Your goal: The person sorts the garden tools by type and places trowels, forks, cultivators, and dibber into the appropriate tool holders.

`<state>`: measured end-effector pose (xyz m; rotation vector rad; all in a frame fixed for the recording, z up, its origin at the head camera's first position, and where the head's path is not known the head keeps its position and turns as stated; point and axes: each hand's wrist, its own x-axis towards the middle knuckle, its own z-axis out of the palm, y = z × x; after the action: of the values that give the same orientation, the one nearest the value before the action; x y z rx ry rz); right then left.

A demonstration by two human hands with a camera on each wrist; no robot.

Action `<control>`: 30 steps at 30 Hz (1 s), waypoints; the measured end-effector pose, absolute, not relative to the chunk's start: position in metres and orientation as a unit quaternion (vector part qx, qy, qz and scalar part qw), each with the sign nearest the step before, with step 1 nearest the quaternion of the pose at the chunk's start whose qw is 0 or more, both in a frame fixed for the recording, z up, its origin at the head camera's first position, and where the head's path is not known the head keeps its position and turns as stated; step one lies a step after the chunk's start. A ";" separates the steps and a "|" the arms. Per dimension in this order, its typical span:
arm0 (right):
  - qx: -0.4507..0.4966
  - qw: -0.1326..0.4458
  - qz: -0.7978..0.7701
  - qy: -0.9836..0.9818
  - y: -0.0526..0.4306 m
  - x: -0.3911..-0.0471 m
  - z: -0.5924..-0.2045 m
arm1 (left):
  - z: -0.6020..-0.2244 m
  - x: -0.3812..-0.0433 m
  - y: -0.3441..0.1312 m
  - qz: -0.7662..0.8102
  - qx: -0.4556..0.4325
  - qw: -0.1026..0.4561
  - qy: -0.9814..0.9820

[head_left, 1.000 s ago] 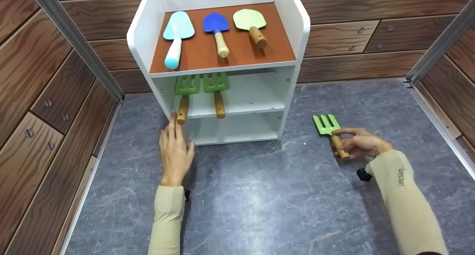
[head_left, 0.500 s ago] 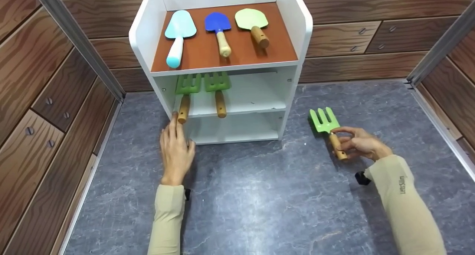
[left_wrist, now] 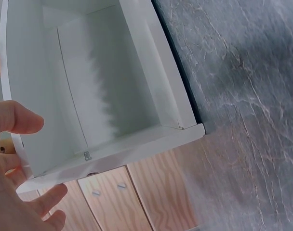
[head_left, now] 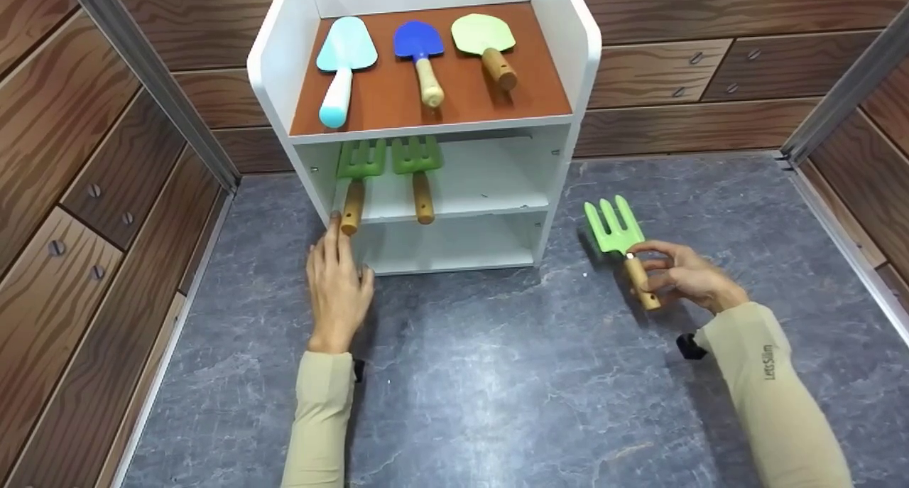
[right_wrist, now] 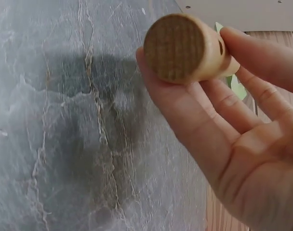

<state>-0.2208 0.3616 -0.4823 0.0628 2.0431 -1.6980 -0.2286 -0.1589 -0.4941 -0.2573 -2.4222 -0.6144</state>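
Note:
Right of the shelf unit, my right hand [head_left: 692,275] pinches a green hand fork [head_left: 616,226] by its wooden handle. Its three tines point away and a little left, with a shadow on the floor beside them. The right wrist view shows the handle's round end [right_wrist: 174,48] between thumb and fingers. My left hand [head_left: 336,293] touches the unit's front left edge, fingers extended. In the left wrist view, that hand [left_wrist: 9,202] straddles the corner of the white side panel. Close by its fingertips, a hand fork [head_left: 353,197] sticks out from the middle shelf beside a second fork [head_left: 420,182].
On the brown top of the white shelf unit [head_left: 433,124] lie a light-blue trowel [head_left: 344,62], a blue trowel [head_left: 420,55] and a pale-green trowel [head_left: 486,44]. Wood-patterned walls [head_left: 660,129] enclose the grey marbled floor [head_left: 483,374].
My right hand has raised the hand fork a little and moved it slightly left, its tines swinging up and left. The left hand stays at the shelf edge.

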 end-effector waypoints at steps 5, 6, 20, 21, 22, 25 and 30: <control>0.000 0.229 -0.602 0.765 0.360 -0.218 -0.483 | -0.494 -0.229 -0.158 -0.234 -0.099 0.309 -0.916; -0.003 0.228 -0.599 0.768 0.359 -0.218 -0.484 | -0.494 -0.229 -0.158 -0.234 -0.100 0.309 -0.916; -0.044 0.210 -0.581 0.785 0.352 -0.218 -0.484 | -0.492 -0.229 -0.158 -0.234 -0.096 0.296 -0.921; -0.045 0.209 -0.582 0.785 0.352 -0.217 -0.485 | -0.492 -0.229 -0.158 -0.235 -0.096 0.295 -0.921; -0.046 0.207 -0.583 0.784 0.351 -0.217 -0.485 | -0.492 -0.229 -0.158 -0.235 -0.096 0.295 -0.921; -0.049 0.204 -0.586 0.783 0.349 -0.217 -0.485 | -0.492 -0.229 -0.158 -0.236 -0.097 0.297 -0.920; -0.056 0.198 -0.586 0.784 0.345 -0.216 -0.484 | -0.493 -0.228 -0.159 -0.236 -0.098 0.301 -0.919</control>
<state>-0.2159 0.3455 -0.4839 -0.1566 2.1930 -1.6393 -0.2285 -0.1588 -0.4927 -0.2589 -2.4378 -0.6272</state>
